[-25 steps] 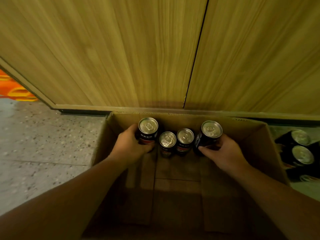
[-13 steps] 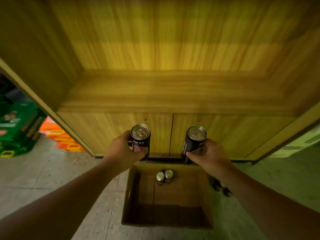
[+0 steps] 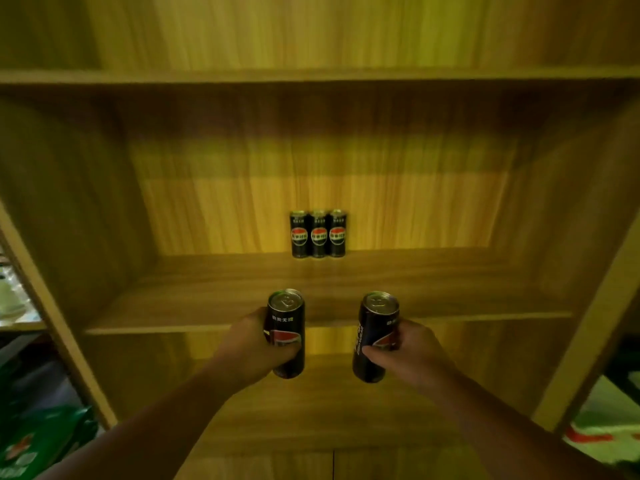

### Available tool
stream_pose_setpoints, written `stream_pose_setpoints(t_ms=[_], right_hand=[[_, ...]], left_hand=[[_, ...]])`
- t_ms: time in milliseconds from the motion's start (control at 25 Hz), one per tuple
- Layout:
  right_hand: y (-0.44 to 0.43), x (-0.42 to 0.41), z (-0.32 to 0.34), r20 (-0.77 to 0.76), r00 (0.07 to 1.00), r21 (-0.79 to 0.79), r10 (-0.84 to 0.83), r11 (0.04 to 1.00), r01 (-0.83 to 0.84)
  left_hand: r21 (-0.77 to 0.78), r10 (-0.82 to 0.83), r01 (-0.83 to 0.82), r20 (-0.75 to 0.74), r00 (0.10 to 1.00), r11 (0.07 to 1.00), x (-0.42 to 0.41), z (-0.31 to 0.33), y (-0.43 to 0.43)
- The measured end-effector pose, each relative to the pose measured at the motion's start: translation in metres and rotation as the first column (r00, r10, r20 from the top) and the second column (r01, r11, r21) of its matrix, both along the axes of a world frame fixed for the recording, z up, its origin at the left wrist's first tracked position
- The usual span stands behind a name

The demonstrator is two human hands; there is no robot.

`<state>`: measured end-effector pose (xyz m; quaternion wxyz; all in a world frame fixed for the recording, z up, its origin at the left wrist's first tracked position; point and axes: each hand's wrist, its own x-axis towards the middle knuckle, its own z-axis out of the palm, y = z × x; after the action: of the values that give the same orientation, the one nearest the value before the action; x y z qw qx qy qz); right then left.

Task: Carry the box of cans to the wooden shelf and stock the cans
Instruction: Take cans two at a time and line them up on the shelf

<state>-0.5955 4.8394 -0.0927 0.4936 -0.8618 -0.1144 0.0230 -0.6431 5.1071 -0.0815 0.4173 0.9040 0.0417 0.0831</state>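
My left hand (image 3: 256, 344) grips a tall black can (image 3: 286, 332) upright, and my right hand (image 3: 405, 348) grips a second black can (image 3: 375, 336), tilted slightly left. Both cans hover just in front of the front edge of the wooden shelf board (image 3: 207, 296). Three black cans with red and blue logos (image 3: 318, 233) stand side by side at the back of that shelf, touching each other. The cardboard box is out of view below.
An upper shelf board (image 3: 311, 76) caps the compartment, with side walls left (image 3: 69, 209) and right (image 3: 571, 209). Closed cabinet doors (image 3: 332, 462) lie below. Green packs (image 3: 38, 441) sit at lower left, a white and red pack (image 3: 602, 434) at lower right.
Both hands lifted one can each out of the box and raised them to shelf height. My view swung up from the box to the shelf compartment.
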Motion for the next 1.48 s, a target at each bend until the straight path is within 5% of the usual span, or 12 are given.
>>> stream_pose_setpoints(t_ms=[320, 600, 960, 1200, 1480], right_hand=[[0.018, 0.097, 0.076, 0.021, 0.998, 0.020, 0.057, 0.998, -0.058], [0.060, 0.210, 0.042, -0.092, 0.987, 0.022, 0.129, 0.992, -0.127], [0.131, 0.300, -0.008, -0.245, 0.970, 0.149, -0.009, 0.988, 0.047], [0.153, 0.338, -0.013, -0.103, 0.988, 0.092, -0.116, 0.988, 0.126], [0.177, 0.348, -0.020, -0.068, 0.980, 0.103, -0.185, 0.976, 0.191]], left_hand=[[-0.065, 0.047, -0.045, 0.029, 0.998, 0.997, 0.097, 0.074, -0.014], [-0.050, 0.181, -0.182, -0.025, 0.983, 0.982, 0.196, 0.046, 0.011], [-0.024, 0.116, -0.118, -0.066, 0.991, 0.993, 0.304, 0.009, 0.066], [-0.067, 0.066, -0.069, -0.051, 0.997, 0.995, 0.342, -0.011, 0.077], [-0.129, 0.188, -0.183, 0.027, 0.982, 0.975, 0.350, -0.022, 0.069]])
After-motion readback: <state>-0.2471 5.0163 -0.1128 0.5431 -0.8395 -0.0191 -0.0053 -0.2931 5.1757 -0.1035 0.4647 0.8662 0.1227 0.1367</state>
